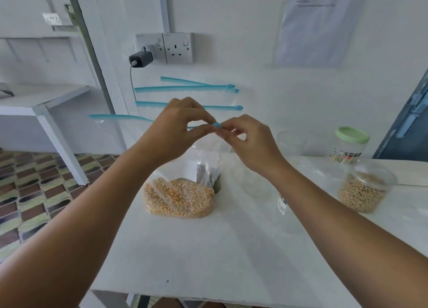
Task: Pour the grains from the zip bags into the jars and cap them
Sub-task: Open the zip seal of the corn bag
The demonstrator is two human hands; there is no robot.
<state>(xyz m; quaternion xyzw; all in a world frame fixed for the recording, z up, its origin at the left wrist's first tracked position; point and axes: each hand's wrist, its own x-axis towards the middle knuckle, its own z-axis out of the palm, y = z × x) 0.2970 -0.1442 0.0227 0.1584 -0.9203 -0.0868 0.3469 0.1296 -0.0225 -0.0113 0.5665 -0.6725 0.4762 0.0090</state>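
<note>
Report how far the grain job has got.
Done: one uncapped jar already holds grain. In hand: both the left hand and right hand pinch the blue zip of a full bag. Left: pour it into the empty jar beside it, then cap both; only a green-lidded jar is capped.

Both forearms reach forward and converge, hands raised. The left hand (pixel 178 125) and right hand (pixel 249 143) meet fingertip to fingertip, each grip a pinch with fingers curled.
</note>
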